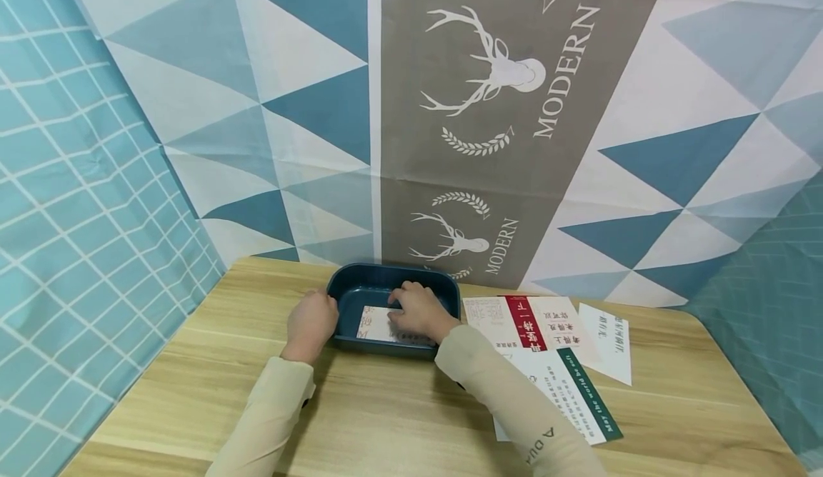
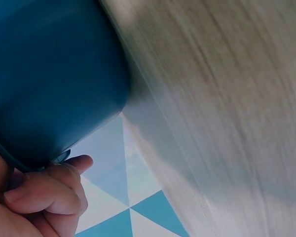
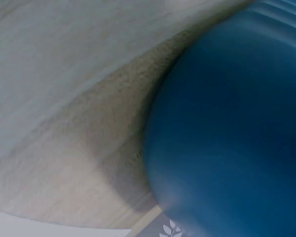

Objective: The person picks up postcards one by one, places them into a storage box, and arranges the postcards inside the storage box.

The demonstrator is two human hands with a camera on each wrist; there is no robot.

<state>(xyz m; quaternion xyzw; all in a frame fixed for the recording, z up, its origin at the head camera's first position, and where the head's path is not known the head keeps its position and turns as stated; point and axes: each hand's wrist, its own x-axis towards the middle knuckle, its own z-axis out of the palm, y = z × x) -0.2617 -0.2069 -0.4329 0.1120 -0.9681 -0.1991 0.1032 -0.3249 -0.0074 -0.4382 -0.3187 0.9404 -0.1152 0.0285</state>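
A dark blue oblong basin (image 1: 386,348) sits on the table close to the wall. At its left end my left hand (image 1: 313,323) grips the rim; the left wrist view shows the curled fingers (image 2: 49,195) at the edge of the basin wall (image 2: 54,74). Over the basin's right side reaches my right hand (image 1: 418,313), its bent fingers and thumb at a white card (image 1: 376,323) with a reddish pattern and grey print. The card lies within the basin, partly covered by that hand. In the right wrist view only the basin's outer wall (image 3: 227,128) shows, with the fingers hidden.
Right of the basin, several printed cards overlap on the wooden table (image 1: 386,420): one with a red band (image 1: 524,323), a white one (image 1: 611,341) and one with a green edge (image 1: 588,395). A patterned cloth (image 1: 450,141) hangs behind the table.
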